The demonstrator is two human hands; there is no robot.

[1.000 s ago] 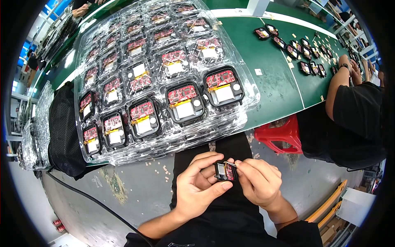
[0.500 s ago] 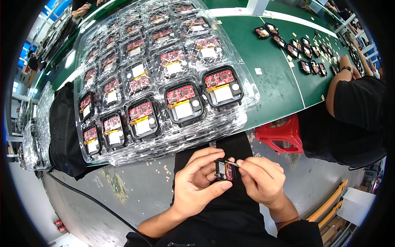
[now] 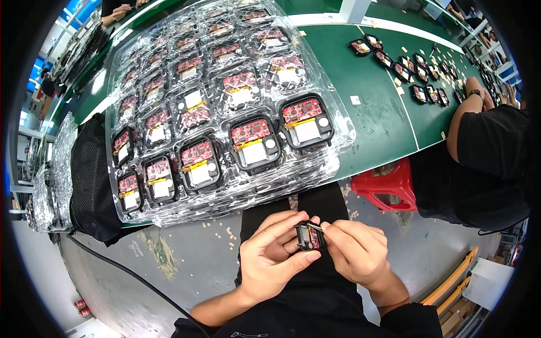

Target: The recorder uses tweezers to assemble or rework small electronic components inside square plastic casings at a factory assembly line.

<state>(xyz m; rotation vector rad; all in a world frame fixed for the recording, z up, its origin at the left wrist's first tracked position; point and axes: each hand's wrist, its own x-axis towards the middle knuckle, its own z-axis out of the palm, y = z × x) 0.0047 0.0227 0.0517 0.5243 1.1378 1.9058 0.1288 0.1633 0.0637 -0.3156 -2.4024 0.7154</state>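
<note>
Over my lap, my left hand holds a small watch-like device by its black housing, between thumb and fingers. The device is tilted on edge, and part of a red circuit board shows inside. My right hand pinches a thin silver metal tool against the upper edge of the housing. Most of the tool is hidden by my fingers, so its exact kind cannot be told. Beyond my hands lies a clear plastic tray with rows of similar black-framed devices, with red boards and white blocks.
The tray rests on a green-topped table. More devices and small pale scraps lie farther right, near a co-worker's arm. A red stool stands beneath the edge. Left are a black mesh bag and a black cable.
My right hand has shifted slightly left, and the tool now lies closer along the housing's upper edge. The device has turned a little. The tray appears slightly farther right in view.
</note>
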